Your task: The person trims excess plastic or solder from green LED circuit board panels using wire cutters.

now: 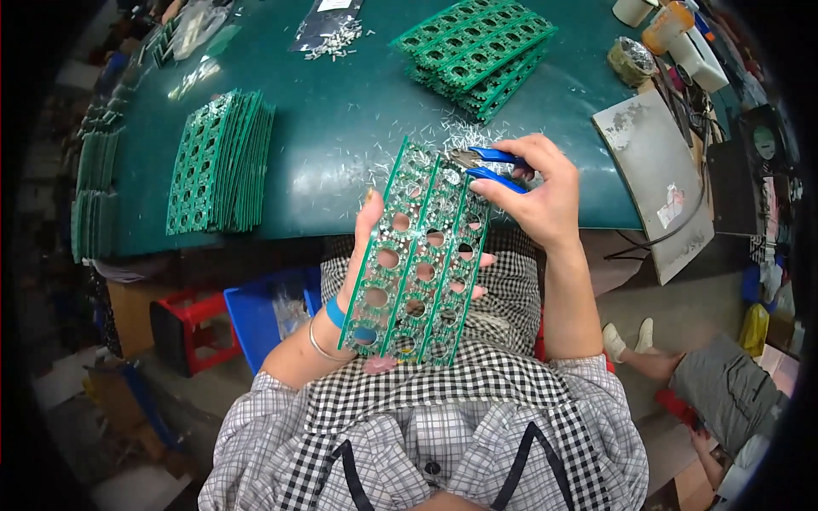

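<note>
My left hand (367, 223) grips a green circuit board panel (416, 243) from beneath, thumb at its left edge and fingertips showing past the right edge. The panel has rows of round holes and tilts over my lap, its far end at the table edge. In my right hand (545, 189) is a pair of blue-handled cutting pliers (494, 163). Their metal jaws are at the panel's far right part; whether they close on a lead is too small to tell. Clipped wire leads (464, 134) lie scattered on the table just beyond.
A stack of green panels (473, 51) lies at the back; another row of panels (220, 166) stands at the left. Small pale parts (339, 41) spill by a dark bag (328, 19). A grey metal plate (652, 179) overhangs the right table edge. A blue bin (273, 311) sits below left.
</note>
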A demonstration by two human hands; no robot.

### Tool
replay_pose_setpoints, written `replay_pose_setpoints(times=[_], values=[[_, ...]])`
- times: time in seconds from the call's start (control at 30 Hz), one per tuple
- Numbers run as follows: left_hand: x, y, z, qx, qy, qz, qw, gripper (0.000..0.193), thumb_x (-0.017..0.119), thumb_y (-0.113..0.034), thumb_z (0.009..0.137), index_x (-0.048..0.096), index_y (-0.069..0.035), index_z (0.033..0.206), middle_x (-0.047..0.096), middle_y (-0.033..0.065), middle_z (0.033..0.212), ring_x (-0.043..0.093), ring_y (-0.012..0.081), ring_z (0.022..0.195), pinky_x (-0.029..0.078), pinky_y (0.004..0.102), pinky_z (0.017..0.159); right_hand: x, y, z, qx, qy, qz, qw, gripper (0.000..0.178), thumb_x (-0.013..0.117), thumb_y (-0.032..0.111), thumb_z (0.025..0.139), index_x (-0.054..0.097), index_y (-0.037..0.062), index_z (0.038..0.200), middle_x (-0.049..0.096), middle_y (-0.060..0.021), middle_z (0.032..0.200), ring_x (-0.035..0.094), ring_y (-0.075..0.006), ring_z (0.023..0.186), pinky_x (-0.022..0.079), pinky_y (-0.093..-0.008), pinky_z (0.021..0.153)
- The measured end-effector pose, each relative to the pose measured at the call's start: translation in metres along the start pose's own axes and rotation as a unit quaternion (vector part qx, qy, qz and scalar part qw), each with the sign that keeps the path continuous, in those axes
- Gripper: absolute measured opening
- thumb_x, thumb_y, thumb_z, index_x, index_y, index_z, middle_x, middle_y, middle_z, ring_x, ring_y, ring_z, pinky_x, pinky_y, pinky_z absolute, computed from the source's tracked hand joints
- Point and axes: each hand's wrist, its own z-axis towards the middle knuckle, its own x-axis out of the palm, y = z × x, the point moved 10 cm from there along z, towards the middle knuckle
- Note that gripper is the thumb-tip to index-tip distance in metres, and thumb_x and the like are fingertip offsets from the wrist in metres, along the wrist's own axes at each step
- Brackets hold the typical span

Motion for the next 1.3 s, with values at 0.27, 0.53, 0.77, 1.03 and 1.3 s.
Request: replay_pose_setpoints(times=[0.27, 0.53, 0.77, 1.03, 1.3], values=[[0.007, 0.003, -0.001, -0.006, 0.004, -0.02, 1.0, 0.09, 0.031, -0.08, 0.095, 0.042, -0.011, 0.151, 0.059, 0.0183, 0.136, 0.059, 0.0483, 0.123, 0.054, 0.0639, 0.093, 0.006, 0.015, 0.004, -0.056, -0.01, -0.013, 0.998, 0.046, 0.093, 0.02, 0.066, 0.075, 0.002, 0.105, 0.068, -0.006, 0.093, 0.063, -0.0133, 0.08, 0.049, -0.0261, 0.067], [0.007, 0.004, 0.0, -0.008, 0.004, -0.014, 1.0, 0.089, 0.033, -0.08, 0.094, 0.042, -0.012, 0.152, 0.059, 0.0174, 0.136, 0.058, 0.0481, 0.124, 0.054, 0.0644, 0.094, 0.004, 0.015, 0.005, -0.045, -0.018, -0.009, 0.999, 0.044, 0.094, 0.019, 0.065, 0.076, 0.0021, 0.102, 0.068, -0.0048, 0.09, 0.06, -0.0113, 0.074, 0.048, -0.0244, 0.063], [0.012, 0.006, -0.002, -0.011, 0.008, -0.017, 1.0, 0.089, 0.033, -0.08, 0.094, 0.042, -0.013, 0.152, 0.058, 0.0163, 0.135, 0.059, 0.0462, 0.123, 0.054, 0.0623, 0.095, 0.002, 0.01, 0.003, 0.0, -0.013, 0.004, 1.0, 0.041, 0.093, 0.017, 0.065, 0.076, 0.0012, 0.099, 0.066, -0.0025, 0.086, 0.054, -0.0081, 0.066, 0.044, -0.0236, 0.06], [0.01, 0.001, -0.003, -0.005, 0.001, -0.017, 1.0, 0.09, 0.032, -0.081, 0.094, 0.042, -0.011, 0.152, 0.06, 0.0175, 0.135, 0.06, 0.0446, 0.122, 0.054, 0.0624, 0.095, -0.008, 0.009, -0.004, 0.008, -0.009, -0.002, 1.0, 0.047, 0.095, 0.022, 0.065, 0.076, 0.0004, 0.102, 0.068, -0.0057, 0.089, 0.063, -0.0122, 0.074, 0.05, -0.025, 0.063], [0.015, 0.0, -0.001, -0.003, 0.019, -0.008, 1.0, 0.091, 0.031, -0.08, 0.095, 0.042, -0.009, 0.151, 0.058, 0.019, 0.137, 0.06, 0.0449, 0.123, 0.053, 0.0631, 0.097, -0.005, 0.028, -0.007, -0.048, 0.005, -0.036, 0.998, 0.049, 0.094, 0.022, 0.065, 0.074, 0.0002, 0.103, 0.069, -0.0097, 0.093, 0.069, -0.0203, 0.082, 0.056, -0.0311, 0.072]])
